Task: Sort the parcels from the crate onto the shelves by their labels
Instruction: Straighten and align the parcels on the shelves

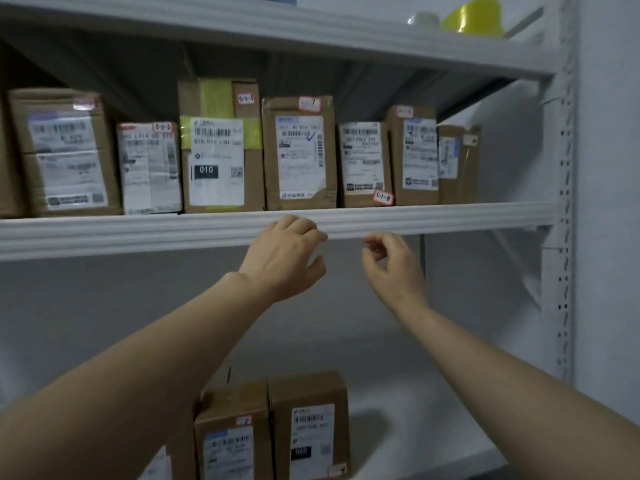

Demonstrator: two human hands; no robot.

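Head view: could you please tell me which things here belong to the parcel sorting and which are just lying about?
Job in hand: labelled parcels on the middle shelf; two parcels on the lower shelf; shelf rack; left hand and right hand, both holding nothing.
Lying about: yellow plastic item and pale container, both up top.

Labelled brown parcels [300,152] upright along middle shelf [450,220]

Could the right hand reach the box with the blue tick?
Probably yes: the right hand hovers empty below the shelf edge, and the ticked box stands at the front, unobstructed.
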